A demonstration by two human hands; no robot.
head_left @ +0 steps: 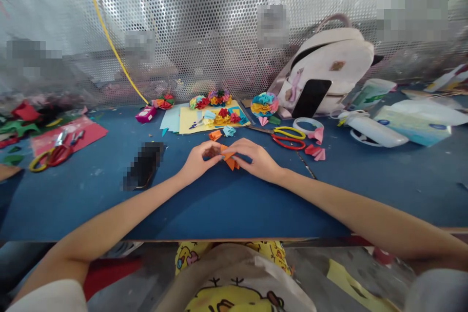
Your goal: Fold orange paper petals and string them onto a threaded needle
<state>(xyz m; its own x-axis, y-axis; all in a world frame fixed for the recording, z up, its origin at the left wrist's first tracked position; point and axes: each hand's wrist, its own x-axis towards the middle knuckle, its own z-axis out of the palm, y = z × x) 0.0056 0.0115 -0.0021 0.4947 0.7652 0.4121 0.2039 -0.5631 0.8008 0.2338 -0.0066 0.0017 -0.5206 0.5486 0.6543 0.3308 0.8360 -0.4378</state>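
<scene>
Between my two hands, over the middle of the blue table, is a folded piece of orange paper [229,157]. My left hand [202,160] pinches its left side with thumb and fingertips. From the right, my right hand [256,158] grips the same paper, its fingers partly covering it. Just beyond my fingers lie a small orange folded paper [215,135] and a light blue crumpled paper piece [229,130]. Scissors with yellow and red handles [288,137] rest to the right of my right hand, near pink and red folded paper pieces [315,152].
A dark phone [144,165] lies left of my hands. Farther left, scissors [54,155] rest on red paper [91,129]. Behind are paper flowers [263,104], yellow sheets [185,122], a tape roll [309,125] and a white backpack [338,56] with a black phone [312,98] against it.
</scene>
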